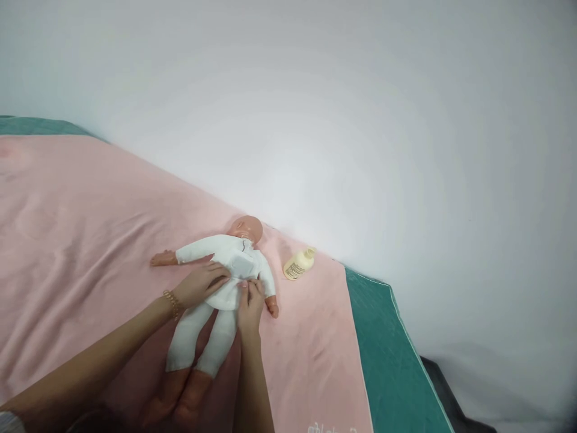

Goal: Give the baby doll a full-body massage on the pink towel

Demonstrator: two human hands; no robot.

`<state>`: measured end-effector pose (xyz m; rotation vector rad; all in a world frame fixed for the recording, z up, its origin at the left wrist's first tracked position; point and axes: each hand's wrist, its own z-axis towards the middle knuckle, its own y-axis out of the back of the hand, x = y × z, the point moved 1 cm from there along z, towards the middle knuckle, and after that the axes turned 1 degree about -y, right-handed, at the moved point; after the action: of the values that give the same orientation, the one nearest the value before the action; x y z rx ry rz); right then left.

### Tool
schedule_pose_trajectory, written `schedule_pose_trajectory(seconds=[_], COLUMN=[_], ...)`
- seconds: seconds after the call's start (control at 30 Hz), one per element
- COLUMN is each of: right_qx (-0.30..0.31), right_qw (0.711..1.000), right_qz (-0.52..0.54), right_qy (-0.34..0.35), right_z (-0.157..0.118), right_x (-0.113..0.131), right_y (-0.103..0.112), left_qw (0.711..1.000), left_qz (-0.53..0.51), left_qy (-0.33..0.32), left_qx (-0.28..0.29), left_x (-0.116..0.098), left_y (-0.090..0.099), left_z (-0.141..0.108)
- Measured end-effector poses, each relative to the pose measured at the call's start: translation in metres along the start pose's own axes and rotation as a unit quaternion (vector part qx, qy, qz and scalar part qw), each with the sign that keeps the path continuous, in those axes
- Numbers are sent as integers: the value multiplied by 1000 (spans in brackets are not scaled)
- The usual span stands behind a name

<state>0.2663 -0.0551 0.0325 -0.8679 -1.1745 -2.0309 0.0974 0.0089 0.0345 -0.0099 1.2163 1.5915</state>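
Observation:
A doll (pixel 220 335) lies on its back, dressed in a white long-sleeved shirt (pixel 241 263) and white pants (pixel 216 340). Its head rests at the far end and its bare feet point toward me. My left hand (pixel 202 285) is at the doll's waist on the left, fingers closed together on the shirt. At the other side of the waist, my right hand (pixel 251 300) has its fingers curled in a pinch on the shirt's cloth. A fold in the white fabric runs between the two hands. Exactly how the fingertips grip is too small to see.
Right of the doll, a pale yellow bottle (pixel 298 264) lies tilted on the pink blanket (pixel 311 349). Green padded fabric (pixel 392 337) shows past the blanket's right edge. A white wall (pixel 315 120) borders the far side. Something dark (pixel 451 391) is at lower right.

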Motion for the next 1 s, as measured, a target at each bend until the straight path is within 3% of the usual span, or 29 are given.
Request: schedule_pose_trajectory(seconds=[0.17, 0.3, 0.43, 0.57, 0.83, 1.0], right_qx=[-49, -25, -9, 13, -14, 20], right_qw=[999, 998, 991, 986, 994, 993], right_qz=[1, -51, -129, -161, -87, -101], right_qy=[12, 36, 28, 32, 66, 51], right_z=[35, 49, 48, 46, 44, 47], right_x=[8, 0, -14, -17, -10, -16], right_y=[0, -12, -23, -26, -23, -26], left_qw=[999, 999, 999, 998, 993, 995], left_qz=[19, 30, 46, 62, 98, 100], left_qy=[-21, -32, -15, -8, -34, -15], left_qx=[-24, -2, 7, 0, -48, -23], left_x=[4, 15, 23, 25, 15, 20], left_y=[18, 6, -12, -17, -13, -19], left_z=[33, 48, 43, 37, 40, 40])
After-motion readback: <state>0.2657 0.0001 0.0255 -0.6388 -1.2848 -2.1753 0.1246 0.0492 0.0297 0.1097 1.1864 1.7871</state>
